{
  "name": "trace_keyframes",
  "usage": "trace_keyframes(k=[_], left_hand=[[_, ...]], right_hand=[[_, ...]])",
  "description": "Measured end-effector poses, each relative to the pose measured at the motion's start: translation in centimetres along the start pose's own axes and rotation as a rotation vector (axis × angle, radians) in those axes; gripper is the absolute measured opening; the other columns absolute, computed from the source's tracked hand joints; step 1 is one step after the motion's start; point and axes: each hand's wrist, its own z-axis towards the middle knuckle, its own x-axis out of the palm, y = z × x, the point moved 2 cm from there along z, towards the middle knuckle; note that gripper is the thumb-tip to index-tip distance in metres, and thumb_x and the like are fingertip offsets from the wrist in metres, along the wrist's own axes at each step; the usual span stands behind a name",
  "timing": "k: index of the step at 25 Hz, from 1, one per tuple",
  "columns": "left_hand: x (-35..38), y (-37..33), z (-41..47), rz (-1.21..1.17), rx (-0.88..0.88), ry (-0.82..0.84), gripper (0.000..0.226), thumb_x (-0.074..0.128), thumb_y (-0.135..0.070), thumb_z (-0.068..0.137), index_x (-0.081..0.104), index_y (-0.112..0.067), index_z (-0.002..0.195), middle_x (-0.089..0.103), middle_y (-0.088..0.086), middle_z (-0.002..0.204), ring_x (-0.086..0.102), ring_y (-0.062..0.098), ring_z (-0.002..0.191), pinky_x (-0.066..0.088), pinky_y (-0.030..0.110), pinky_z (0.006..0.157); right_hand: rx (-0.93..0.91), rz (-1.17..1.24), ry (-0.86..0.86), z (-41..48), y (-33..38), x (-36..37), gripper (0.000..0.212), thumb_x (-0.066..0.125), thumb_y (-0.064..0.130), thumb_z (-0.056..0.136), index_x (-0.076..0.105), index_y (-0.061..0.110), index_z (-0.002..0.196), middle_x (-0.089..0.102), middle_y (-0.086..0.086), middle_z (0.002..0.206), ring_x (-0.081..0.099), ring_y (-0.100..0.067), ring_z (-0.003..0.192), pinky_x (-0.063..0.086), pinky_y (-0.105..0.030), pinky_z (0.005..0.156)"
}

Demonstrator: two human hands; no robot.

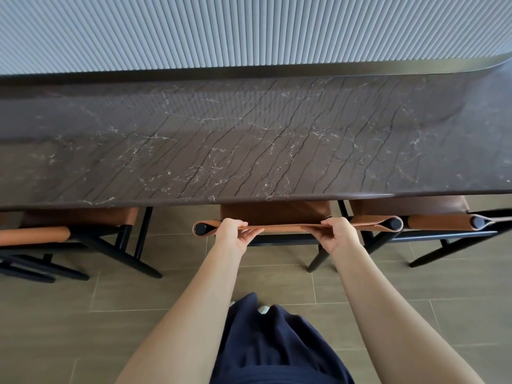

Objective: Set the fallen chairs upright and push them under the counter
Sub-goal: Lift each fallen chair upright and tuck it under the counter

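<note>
Navy cloth (277,342) is hanging nearest. Beyond it, left hand (232,234) and right hand (336,235) are gripping the backrest edge of the middle chair (285,226), fingers curled round it. Its seat is sitting under the near edge of the counter (249,134). Right chair (440,221) is crowding just beside it; floor (177,217) is showing between it and the left chair (83,231).

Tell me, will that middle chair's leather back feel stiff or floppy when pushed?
Probably floppy: the leather back is a thin sling wrapped round two posts. Splayed black legs on smooth tile suggest it slides rather than tips.
</note>
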Motion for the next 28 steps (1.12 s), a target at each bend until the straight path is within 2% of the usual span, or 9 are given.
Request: trace_keyframes(k=[5, 9, 11, 13, 15, 19, 22, 25, 28], left_hand=[[-0.5, 0.0, -0.3, -0.013, -0.031, 0.019, 0.027, 0.043, 0.021, 0.085, 0.051, -0.004, 0.092, 0.051, 0.020, 0.101, 0.050, 0.049, 0.115, 0.050, 0.059, 0.090], [-0.8, 0.0, 0.0, -0.006, -0.041, 0.035, 0.028, 0.043, 0.021, 0.085, 0.051, -0.005, 0.093, 0.051, 0.021, 0.103, 0.051, 0.049, 0.111, 0.049, 0.060, 0.090], [-1.3, -0.3, 0.1, -0.001, -0.028, 0.044, 0.028, 0.042, 0.021, 0.085, 0.051, -0.004, 0.094, 0.052, 0.021, 0.104, 0.051, 0.049, 0.113, 0.051, 0.060, 0.087], [-2.1, -0.8, 0.3, 0.005, -0.004, 0.057, 0.027, 0.042, 0.021, 0.085, 0.051, -0.002, 0.095, 0.052, 0.023, 0.114, 0.051, 0.049, 0.115, 0.052, 0.059, 0.080], [-2.9, -1.5, 0.4, 0.018, 0.008, 0.064, 0.027, 0.041, 0.021, 0.085, 0.051, -0.002, 0.094, 0.050, 0.024, 0.119, 0.050, 0.050, 0.116, 0.052, 0.058, 0.080], [-4.4, -2.8, 0.2, 0.039, 0.022, 0.071, 0.026, 0.040, 0.021, 0.086, 0.051, -0.001, 0.093, 0.050, 0.024, 0.115, 0.051, 0.050, 0.116, 0.052, 0.057, 0.078], [-6.4, -4.1, 0.4, 0.038, 0.029, 0.061, 0.026, 0.040, 0.021, 0.086, 0.051, -0.001, 0.093, 0.052, 0.023, 0.114, 0.052, 0.049, 0.115, 0.052, 0.056, 0.081], [-8.8, -6.0, 0.5, 0.026, 0.049, 0.047, 0.026, 0.040, 0.021, 0.085, 0.051, -0.001, 0.093, 0.050, 0.024, 0.118, 0.053, 0.048, 0.114, 0.053, 0.055, 0.074], [-11.2, -7.6, 0.7, 0.002, 0.059, 0.035, 0.026, 0.040, 0.021, 0.085, 0.050, -0.001, 0.092, 0.049, 0.024, 0.118, 0.053, 0.048, 0.114, 0.053, 0.054, 0.072]], right_hand=[[-0.013, 0.026, 0.059, -0.4, -0.3, -0.6, 0.029, 0.042, -0.016, 0.089, 0.047, 0.002, 0.110, 0.052, -0.027, 0.118, 0.059, -0.049, 0.097, 0.057, -0.059, 0.059], [-0.020, 0.046, 0.083, -0.4, -0.6, -0.8, 0.032, 0.043, -0.016, 0.090, 0.046, 0.004, 0.114, 0.053, -0.026, 0.115, 0.061, -0.046, 0.099, 0.058, -0.058, 0.066], [-0.019, 0.068, 0.077, -0.6, -1.2, -0.7, 0.029, 0.043, -0.018, 0.089, 0.046, 0.003, 0.109, 0.054, -0.025, 0.111, 0.062, -0.044, 0.099, 0.057, -0.058, 0.069], [-0.037, 0.089, 0.084, -0.9, -2.3, -0.4, 0.030, 0.041, -0.021, 0.087, 0.046, 0.002, 0.106, 0.054, -0.024, 0.106, 0.062, -0.042, 0.097, 0.054, -0.058, 0.069], [-0.047, 0.117, 0.085, -1.3, -3.4, -0.2, 0.030, 0.040, -0.022, 0.086, 0.047, 0.003, 0.102, 0.054, -0.022, 0.103, 0.061, -0.040, 0.096, 0.054, -0.059, 0.073], [-0.059, 0.129, 0.085, -2.0, -5.1, 0.7, 0.028, 0.041, -0.022, 0.086, 0.047, 0.003, 0.097, 0.055, -0.020, 0.099, 0.061, -0.038, 0.093, 0.052, -0.061, 0.085], [-0.069, 0.128, 0.098, -2.8, -6.9, 1.9, 0.029, 0.040, -0.023, 0.085, 0.046, 0.002, 0.100, 0.054, -0.021, 0.097, 0.060, -0.038, 0.091, 0.052, -0.061, 0.083], [-0.069, 0.118, 0.111, -3.6, -9.3, 3.6, 0.036, 0.040, -0.023, 0.085, 0.046, 0.001, 0.110, 0.054, -0.022, 0.099, 0.060, -0.039, 0.091, 0.053, -0.058, 0.074], [-0.067, 0.094, 0.115, -4.2, -11.5, 5.2, 0.037, 0.040, -0.023, 0.084, 0.046, 0.001, 0.112, 0.054, -0.022, 0.098, 0.061, -0.038, 0.088, 0.054, -0.056, 0.067]])
